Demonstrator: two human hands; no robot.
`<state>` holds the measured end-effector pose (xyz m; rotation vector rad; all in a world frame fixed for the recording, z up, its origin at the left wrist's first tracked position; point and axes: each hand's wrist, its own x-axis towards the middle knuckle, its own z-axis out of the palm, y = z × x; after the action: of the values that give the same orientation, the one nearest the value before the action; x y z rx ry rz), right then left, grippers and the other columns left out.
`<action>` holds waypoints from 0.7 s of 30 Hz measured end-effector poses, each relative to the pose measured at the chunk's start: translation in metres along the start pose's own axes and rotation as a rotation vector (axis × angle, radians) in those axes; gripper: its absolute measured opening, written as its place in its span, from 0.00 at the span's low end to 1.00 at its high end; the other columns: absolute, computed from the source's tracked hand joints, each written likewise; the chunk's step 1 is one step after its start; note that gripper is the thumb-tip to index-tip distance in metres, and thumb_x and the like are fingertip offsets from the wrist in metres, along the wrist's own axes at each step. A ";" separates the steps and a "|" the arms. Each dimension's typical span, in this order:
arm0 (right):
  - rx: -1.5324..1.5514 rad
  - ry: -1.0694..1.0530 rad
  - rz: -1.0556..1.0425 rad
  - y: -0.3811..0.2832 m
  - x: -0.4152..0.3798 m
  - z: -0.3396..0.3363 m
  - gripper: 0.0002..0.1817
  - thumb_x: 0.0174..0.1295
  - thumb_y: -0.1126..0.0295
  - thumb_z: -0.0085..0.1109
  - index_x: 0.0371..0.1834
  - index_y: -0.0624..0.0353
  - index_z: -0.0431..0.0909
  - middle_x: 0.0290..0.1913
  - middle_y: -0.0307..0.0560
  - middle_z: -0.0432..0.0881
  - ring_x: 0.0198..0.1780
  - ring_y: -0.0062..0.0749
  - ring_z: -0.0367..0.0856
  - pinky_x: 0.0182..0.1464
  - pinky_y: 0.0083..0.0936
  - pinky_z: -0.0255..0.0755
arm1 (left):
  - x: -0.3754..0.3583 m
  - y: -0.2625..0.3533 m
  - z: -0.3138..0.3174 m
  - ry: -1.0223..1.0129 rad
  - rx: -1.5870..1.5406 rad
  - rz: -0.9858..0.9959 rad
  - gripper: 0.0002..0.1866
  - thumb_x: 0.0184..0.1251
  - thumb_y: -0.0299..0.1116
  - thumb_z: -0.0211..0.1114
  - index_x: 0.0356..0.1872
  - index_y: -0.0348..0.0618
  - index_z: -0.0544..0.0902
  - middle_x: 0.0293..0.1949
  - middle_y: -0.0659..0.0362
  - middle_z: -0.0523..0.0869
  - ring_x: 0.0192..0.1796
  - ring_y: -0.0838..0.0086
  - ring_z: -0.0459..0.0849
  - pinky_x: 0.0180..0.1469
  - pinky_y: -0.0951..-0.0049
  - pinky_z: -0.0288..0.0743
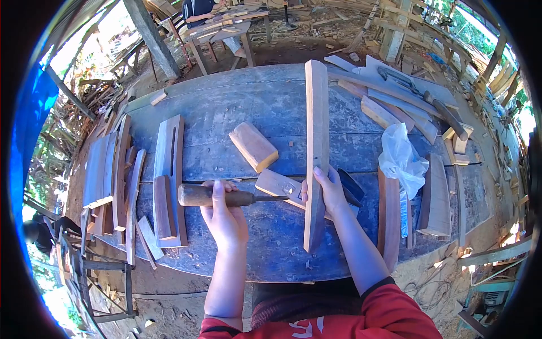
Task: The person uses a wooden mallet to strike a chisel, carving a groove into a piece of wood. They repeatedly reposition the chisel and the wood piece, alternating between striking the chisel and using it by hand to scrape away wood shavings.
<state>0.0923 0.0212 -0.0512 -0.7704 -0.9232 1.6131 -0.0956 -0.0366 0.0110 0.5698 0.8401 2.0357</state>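
My left hand (224, 220) is closed around the wooden handle of a chisel (195, 195). Its narrow metal blade points right, the tip close to the edge of a long squared wooden bar (317, 118). Gripping that bar below its middle is my right hand (330, 195), thumb on the near face and fingertips at the left edge. The bar runs lengthwise away from me over the worktable. Behind it lies a pale wooden piece (273, 182) with a small recess, partly hidden by the bar. A short thick wood block (253, 146) rests farther back.
On the blue-grey table (226, 113), a slotted board (165, 144) and stacked planks (100, 164) lie left. A crumpled plastic bag (402, 158), curved wood pieces (435, 198), a clamp (398, 79) and a hammer (450, 118) lie right. A person (199, 10) is at another bench behind.
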 end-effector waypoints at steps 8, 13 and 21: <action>0.000 0.024 0.004 -0.002 -0.002 0.002 0.17 0.61 0.57 0.53 0.39 0.61 0.64 0.20 0.49 0.75 0.18 0.31 0.76 0.23 0.25 0.72 | 0.008 -0.021 0.007 -0.075 0.023 0.086 0.06 0.65 0.27 0.56 0.38 0.42 0.68 0.31 0.60 0.73 0.38 0.76 0.71 0.49 0.72 0.65; 0.000 0.031 0.012 0.000 -0.001 0.000 0.17 0.61 0.57 0.53 0.39 0.61 0.64 0.20 0.49 0.75 0.18 0.30 0.76 0.23 0.25 0.72 | 0.020 -0.014 0.012 -0.009 0.017 0.249 0.08 0.65 0.28 0.57 0.40 0.43 0.67 0.33 0.59 0.72 0.40 0.75 0.71 0.51 0.71 0.64; -0.045 0.041 0.013 0.001 -0.001 0.000 0.13 0.64 0.59 0.48 0.39 0.58 0.62 0.20 0.49 0.74 0.17 0.33 0.74 0.22 0.27 0.72 | 0.006 -0.012 0.006 -0.112 0.017 0.236 0.07 0.64 0.27 0.57 0.39 0.44 0.67 0.35 0.59 0.73 0.41 0.75 0.72 0.52 0.71 0.64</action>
<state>0.0916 0.0203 -0.0518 -0.8388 -0.9292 1.5864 -0.0889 -0.0240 0.0062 0.8181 0.7527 2.1864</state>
